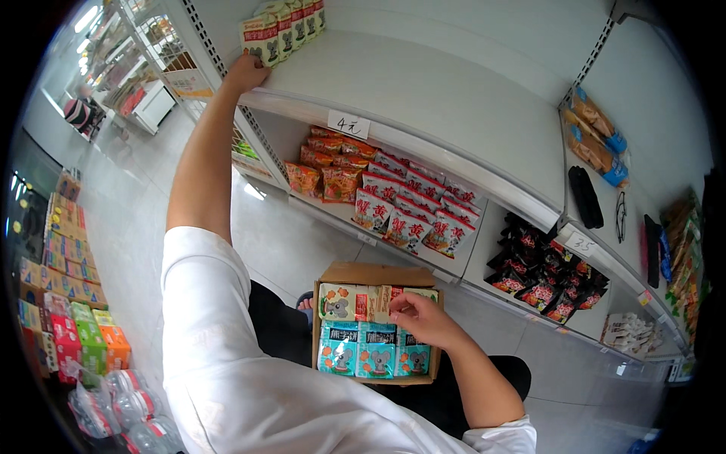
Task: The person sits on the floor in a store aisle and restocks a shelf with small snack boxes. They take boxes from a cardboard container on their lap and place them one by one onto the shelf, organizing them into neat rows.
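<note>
At the far left end of the upper shelf, my left hand (247, 74) grips the lower corner of the front pack in a row of cream-coloured biscuit packs (269, 40). The packs stand upright, one behind another. My right hand (422, 320) hangs over an open cardboard box (374, 273) between my knees. Its curled fingers are apart, close to the cream biscuit packs (343, 302) lying along the box's far side. I cannot tell whether they touch. Teal biscuit packs (374, 349) with a mouse picture fill the near side, partly under my right wrist.
The white upper shelf (397, 85) has a handwritten price card (348, 124) on its edge. Orange snack bags (340, 179) and white-and-red bags (408, 224) stand below, black bags (544, 272) further right. A black case (585, 197) and eyeglasses (621, 215) lie on the right shelf. Cartons (71, 255) line the left.
</note>
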A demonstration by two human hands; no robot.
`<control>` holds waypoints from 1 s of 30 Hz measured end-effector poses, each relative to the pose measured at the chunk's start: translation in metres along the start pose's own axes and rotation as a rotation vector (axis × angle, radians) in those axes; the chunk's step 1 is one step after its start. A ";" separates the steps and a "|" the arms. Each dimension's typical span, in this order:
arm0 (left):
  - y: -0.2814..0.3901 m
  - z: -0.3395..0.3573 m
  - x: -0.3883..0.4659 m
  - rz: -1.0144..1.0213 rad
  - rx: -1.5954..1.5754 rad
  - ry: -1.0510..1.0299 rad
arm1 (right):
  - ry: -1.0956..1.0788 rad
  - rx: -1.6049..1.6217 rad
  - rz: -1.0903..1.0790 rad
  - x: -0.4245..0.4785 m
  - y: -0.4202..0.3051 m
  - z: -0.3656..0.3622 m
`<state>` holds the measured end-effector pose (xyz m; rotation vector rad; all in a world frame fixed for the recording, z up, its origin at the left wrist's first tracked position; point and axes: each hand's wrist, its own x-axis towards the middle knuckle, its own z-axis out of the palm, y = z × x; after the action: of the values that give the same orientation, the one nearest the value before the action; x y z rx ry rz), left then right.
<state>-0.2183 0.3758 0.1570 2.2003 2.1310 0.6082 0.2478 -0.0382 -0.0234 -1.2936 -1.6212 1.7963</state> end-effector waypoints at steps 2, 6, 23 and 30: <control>-0.006 -0.005 -0.010 0.042 0.003 0.066 | 0.018 -0.009 -0.018 0.002 0.006 0.002; 0.008 -0.004 -0.056 0.426 0.040 0.745 | 0.029 -0.108 -0.032 0.002 0.000 0.000; 0.170 0.124 -0.461 0.444 -0.163 -0.332 | 0.303 -1.026 -0.050 -0.009 0.003 0.009; 0.213 0.133 -0.473 0.335 -0.177 -0.317 | 0.286 -1.046 -0.013 0.008 0.003 0.009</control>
<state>0.0275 -0.0620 -0.0306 2.3792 1.5154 0.4029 0.2375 -0.0375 -0.0304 -1.7916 -2.4524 0.6108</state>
